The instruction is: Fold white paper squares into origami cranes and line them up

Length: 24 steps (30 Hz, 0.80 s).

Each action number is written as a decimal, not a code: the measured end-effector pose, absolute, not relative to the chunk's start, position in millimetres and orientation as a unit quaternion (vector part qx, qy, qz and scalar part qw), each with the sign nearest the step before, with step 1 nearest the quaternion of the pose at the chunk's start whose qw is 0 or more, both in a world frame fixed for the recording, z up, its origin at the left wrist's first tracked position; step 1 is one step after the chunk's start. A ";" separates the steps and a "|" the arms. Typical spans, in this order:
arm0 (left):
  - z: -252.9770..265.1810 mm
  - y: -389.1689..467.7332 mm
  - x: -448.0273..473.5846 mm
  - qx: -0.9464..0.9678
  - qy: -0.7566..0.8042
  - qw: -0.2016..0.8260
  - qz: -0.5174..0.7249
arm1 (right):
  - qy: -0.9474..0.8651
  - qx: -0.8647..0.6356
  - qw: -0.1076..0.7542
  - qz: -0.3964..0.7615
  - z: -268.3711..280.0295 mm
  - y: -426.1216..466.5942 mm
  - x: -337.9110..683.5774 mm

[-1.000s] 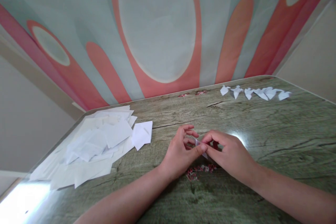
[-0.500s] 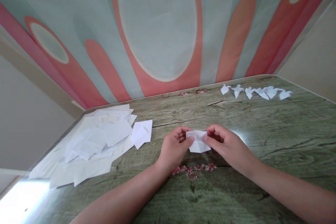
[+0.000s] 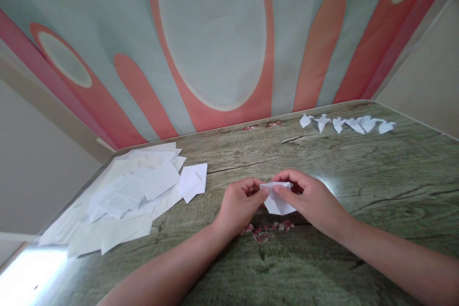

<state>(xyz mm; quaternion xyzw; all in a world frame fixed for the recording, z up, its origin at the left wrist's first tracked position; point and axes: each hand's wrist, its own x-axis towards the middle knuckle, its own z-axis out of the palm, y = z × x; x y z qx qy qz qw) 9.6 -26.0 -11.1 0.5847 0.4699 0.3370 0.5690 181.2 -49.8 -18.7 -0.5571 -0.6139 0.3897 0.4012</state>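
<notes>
From my end of the feed I have both hands on one small piece of folded paper (image 3: 280,205), at the near middle of the tabletop (image 3: 380,167), just beyond the printed blossom pattern (image 3: 267,232). The left hand (image 3: 236,203) has its grip closed on the paper's upper left corner, thumb on the near face; the right hand (image 3: 310,196) has its grip closed along the upper edge and right side, thumb pressed flat against it. I can't tell whether the lower edge touches the surface or hangs just above it. The piece shows a broad face with a crease near the top, none of the wings or points of the finished shapes, so I'd judge it to be partway through its folds, with shaping left. Those finished shapes, a row of white folded birds (image 3: 322,124), stand at the far right; I make out about six, a few overlapping. At left lies a spread of loose white sheets (image 3: 118,196), which I'd count as not yet folded, and just beside it a smaller stack of squarish papers (image 3: 193,181), whose folds I can't make out.
</notes>
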 end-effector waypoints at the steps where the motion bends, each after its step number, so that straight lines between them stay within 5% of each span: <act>1: -11.4 -25.8 9.0 0.587 0.470 0.567 0.335 | -0.617 -0.553 0.399 0.394 -19.0 -49.7 181.1; 24: -10.9 -27.3 11.1 0.562 0.462 0.603 0.328 | -0.566 -0.566 0.397 0.449 -22.0 -48.1 181.3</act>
